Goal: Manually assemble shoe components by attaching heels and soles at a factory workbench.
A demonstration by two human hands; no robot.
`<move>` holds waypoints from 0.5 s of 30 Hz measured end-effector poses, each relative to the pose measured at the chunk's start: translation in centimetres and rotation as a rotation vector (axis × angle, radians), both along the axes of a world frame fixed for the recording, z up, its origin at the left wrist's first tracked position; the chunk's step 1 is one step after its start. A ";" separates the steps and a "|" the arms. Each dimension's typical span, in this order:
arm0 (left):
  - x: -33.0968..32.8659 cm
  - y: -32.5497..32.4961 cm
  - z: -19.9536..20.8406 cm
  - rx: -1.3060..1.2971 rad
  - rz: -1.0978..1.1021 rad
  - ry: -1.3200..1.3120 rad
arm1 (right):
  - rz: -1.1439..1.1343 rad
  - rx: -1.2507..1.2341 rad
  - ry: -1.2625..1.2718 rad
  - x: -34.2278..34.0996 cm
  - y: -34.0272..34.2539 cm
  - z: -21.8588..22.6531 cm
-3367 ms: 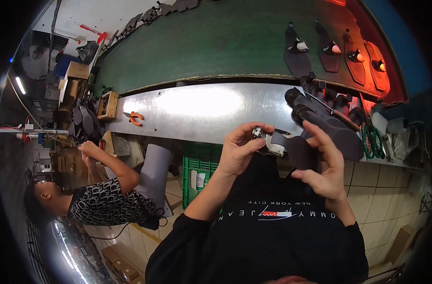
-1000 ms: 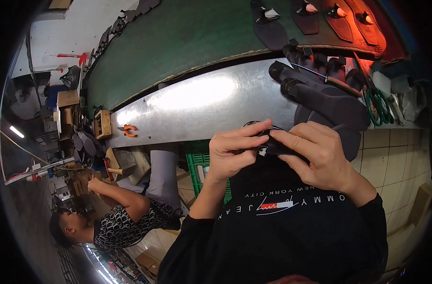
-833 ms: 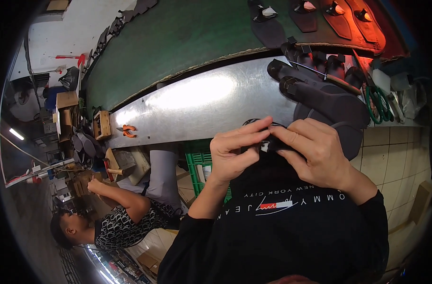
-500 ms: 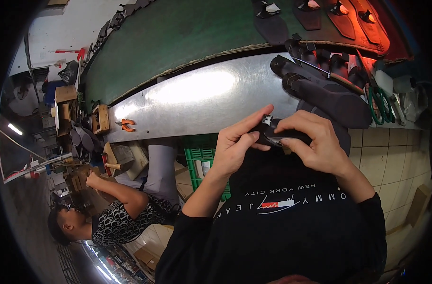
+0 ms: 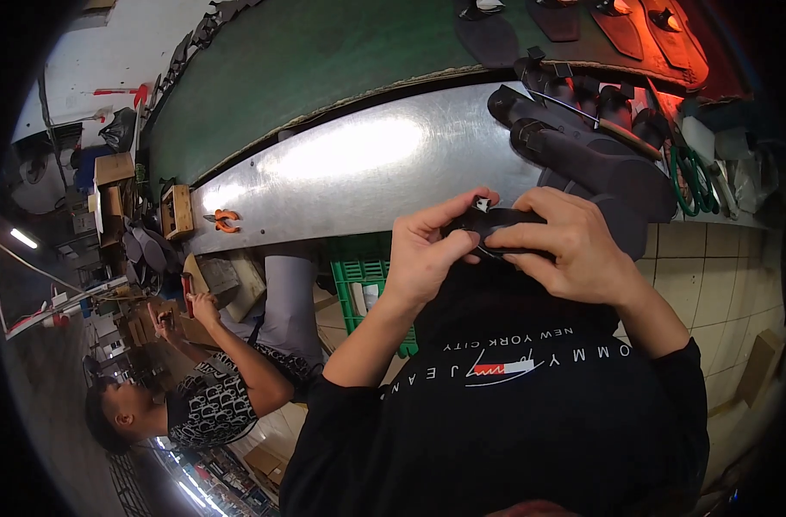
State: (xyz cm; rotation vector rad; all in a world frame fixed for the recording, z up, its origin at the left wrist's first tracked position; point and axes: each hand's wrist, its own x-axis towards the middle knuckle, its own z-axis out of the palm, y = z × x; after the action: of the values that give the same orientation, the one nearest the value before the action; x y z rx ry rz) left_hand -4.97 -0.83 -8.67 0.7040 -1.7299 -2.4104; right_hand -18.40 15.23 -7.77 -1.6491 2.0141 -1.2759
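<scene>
At the metal bench's near edge, both my hands close around a small black shoe part (image 5: 472,221) with a shiny pale end. My left hand (image 5: 429,250) grips its left side, thumb pressed on top and fingers along the far side. My right hand (image 5: 565,246) pinches its right side with bent fingers, hiding much of it. Just beyond my right hand, several dark shoe soles (image 5: 613,177) lie in a pile, some with black blocks at their far ends.
Orange-handled pliers (image 5: 224,221) lie on the metal bench top (image 5: 350,185). Behind runs a green mat (image 5: 324,69); insoles (image 5: 555,21) lie under reddish light at the far right. Green-handled scissors (image 5: 693,181) sit right. A green crate (image 5: 358,284) and a co-worker (image 5: 229,392) are left.
My right hand has shifted slightly left, its fingers now lying further over the black shoe part. At left, the co-worker's hands have moved apart, one now at a red handle.
</scene>
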 end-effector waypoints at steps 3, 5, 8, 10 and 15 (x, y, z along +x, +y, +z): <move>-0.6 -0.2 0.2 0.046 -0.004 -0.060 | 0.067 0.125 -0.249 -0.5 0.4 -0.3; -0.8 -0.2 0.3 0.055 -0.005 -0.077 | 0.068 0.064 -0.417 -0.3 0.5 -0.9; -1.1 -0.2 0.4 0.046 -0.004 -0.079 | 0.007 0.092 -0.385 0.1 0.5 -0.8; -1.2 -0.2 0.6 0.030 -0.005 -0.063 | -0.019 0.079 -0.380 0.4 0.3 -0.9; -1.5 -0.2 1.0 -0.004 -0.005 -0.040 | -0.082 0.031 -0.353 0.7 0.2 -1.3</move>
State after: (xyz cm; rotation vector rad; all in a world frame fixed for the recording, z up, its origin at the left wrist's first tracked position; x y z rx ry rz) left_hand -6.47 -1.00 -7.63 0.7530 -1.7523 -2.4119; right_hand -17.71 15.44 -9.03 -1.2343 1.8889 -1.4382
